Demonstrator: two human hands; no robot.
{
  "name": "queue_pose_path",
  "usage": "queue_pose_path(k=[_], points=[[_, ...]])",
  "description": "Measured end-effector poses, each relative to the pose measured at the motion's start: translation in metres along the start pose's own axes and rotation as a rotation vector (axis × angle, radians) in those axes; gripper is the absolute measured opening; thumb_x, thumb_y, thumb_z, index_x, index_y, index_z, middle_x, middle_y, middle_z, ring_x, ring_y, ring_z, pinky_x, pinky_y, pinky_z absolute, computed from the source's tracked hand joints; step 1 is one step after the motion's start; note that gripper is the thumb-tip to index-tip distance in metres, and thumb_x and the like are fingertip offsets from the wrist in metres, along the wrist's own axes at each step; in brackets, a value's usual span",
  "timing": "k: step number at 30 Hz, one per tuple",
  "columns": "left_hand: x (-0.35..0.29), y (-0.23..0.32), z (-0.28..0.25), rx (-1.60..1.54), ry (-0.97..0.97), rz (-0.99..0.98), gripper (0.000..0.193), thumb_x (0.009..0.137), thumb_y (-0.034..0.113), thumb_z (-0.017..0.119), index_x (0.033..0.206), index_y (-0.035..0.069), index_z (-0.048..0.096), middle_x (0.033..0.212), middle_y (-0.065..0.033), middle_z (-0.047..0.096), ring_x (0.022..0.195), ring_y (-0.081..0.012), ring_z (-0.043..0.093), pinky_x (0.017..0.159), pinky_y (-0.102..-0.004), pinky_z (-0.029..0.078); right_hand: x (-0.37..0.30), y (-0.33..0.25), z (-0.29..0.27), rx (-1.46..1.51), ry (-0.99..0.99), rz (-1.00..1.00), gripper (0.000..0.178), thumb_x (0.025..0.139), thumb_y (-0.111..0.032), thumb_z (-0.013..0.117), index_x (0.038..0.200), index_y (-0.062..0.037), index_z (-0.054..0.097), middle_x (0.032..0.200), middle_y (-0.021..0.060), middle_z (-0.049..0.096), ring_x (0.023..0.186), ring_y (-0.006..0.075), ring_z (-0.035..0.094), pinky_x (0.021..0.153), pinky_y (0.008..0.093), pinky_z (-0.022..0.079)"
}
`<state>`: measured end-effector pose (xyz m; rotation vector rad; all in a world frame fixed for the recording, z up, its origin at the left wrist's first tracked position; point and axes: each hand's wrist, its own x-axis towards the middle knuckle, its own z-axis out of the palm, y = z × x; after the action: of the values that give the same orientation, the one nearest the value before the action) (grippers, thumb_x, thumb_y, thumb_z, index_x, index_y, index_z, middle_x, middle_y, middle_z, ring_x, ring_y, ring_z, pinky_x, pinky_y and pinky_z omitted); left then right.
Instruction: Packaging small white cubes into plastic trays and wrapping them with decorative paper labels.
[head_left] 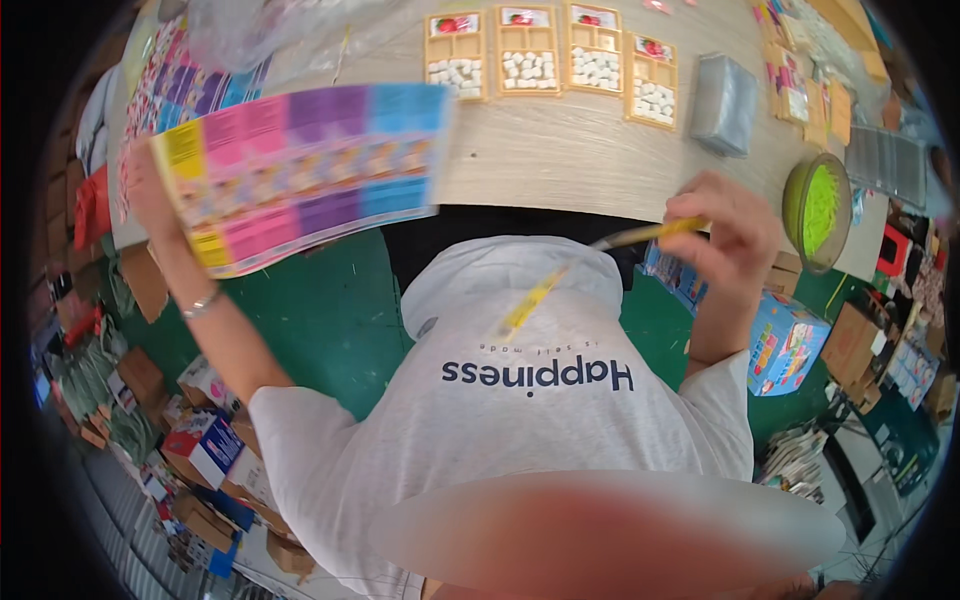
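Observation:
My left hand (157,205) grips the left edge of a printed sheet (325,170). The sheet has yellow, pink, purple and blue panels and is held up at a tilt over the table's near edge. My right hand (728,232) is closed on a slim yellow-and-grey piece (645,235) that points left; blur hides its exact kind. A narrow yellow strip (535,300) shows in front of my shirt, apart from both hands. Beyond the sheet, several small tan trays (455,93) hold white pieces and red-pictured cards.
A stack of clear plastic sleeves (724,105) lies right of the trays. Farther right stand a bowl of bright green shreds (820,205) and a clear bin (885,160). More printed sheets (195,90) lie at the far left. A blue box (785,340) sits below the table.

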<state>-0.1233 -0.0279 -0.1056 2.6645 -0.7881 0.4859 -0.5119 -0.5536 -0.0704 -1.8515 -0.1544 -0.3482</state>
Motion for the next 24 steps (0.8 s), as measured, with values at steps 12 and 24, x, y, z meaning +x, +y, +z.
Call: queue_pose_path(k=[12,24], points=[[0.082,0.315,0.099,-0.764,-0.473,0.261,0.056,0.083,0.017,0.075,0.136,0.007,0.060,0.136,-0.0145,0.062,0.126,-0.0252,0.057,0.107,-0.0370,0.042,-0.028,0.041,-0.061,0.197,0.494,0.534,0.009,0.086,-0.004,0.074,0.092,-0.0027,0.068,0.084,-0.0014,0.065,0.070,0.0028,0.057,0.058,0.0175,0.044],[0.064,0.582,0.250,-1.038,-0.888,-0.016,0.033,0.079,0.035,0.082,0.089,0.004,0.075,0.073,-0.0097,0.070,0.066,-0.0151,0.066,0.063,-0.0325,0.051,-0.035,0.147,-0.172,0.098,0.868,0.686,0.021,0.083,-0.017,0.081,0.093,-0.0004,0.073,0.077,-0.0001,0.066,0.063,0.0037,0.054,0.055,0.0194,0.042]])
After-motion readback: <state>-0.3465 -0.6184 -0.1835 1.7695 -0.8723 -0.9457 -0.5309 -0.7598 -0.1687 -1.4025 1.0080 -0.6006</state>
